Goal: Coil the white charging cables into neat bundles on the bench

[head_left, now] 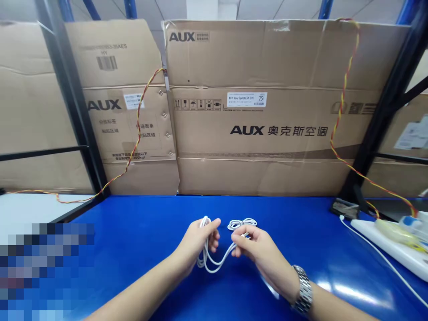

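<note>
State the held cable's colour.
The held cable is white, best seen in the head view.

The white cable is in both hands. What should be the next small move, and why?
Perhaps bring the right hand toward the left hand to gather slack: the cable hangs in loops at the left hand, but sags loosely between the two hands.

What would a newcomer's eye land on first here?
Probably the bright blue tabletop, with the left hand and right hand holding a white cable over its middle. Behind it stands brown AUX-printed cardboard, with red-and-yellow twisted wires hanging in front on both sides.
</note>
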`<action>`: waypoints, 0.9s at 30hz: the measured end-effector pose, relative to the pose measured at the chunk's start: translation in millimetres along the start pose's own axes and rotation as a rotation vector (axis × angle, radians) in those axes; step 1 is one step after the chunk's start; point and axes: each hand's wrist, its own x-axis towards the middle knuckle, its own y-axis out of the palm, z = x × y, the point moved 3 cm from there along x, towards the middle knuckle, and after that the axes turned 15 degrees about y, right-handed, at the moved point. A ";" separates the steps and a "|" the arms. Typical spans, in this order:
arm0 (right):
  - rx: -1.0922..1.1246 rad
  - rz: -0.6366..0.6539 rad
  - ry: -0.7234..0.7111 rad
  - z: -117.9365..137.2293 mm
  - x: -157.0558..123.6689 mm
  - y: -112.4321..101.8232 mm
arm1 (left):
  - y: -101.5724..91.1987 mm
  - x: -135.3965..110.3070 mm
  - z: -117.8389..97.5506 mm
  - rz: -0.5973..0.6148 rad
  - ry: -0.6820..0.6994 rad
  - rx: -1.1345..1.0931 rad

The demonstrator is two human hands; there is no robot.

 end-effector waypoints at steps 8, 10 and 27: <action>0.104 0.289 0.043 -9.5 -3.5 18.9 | 12.4 -9.6 18.7 0.362 -0.212 -0.041; 0.164 0.366 0.059 -12.3 -4.5 23.0 | 12.4 -10.7 21.0 0.407 -0.220 0.035; 0.004 0.269 0.043 -17.0 -0.5 19.2 | 20.2 -22.2 19.5 0.504 -0.184 0.037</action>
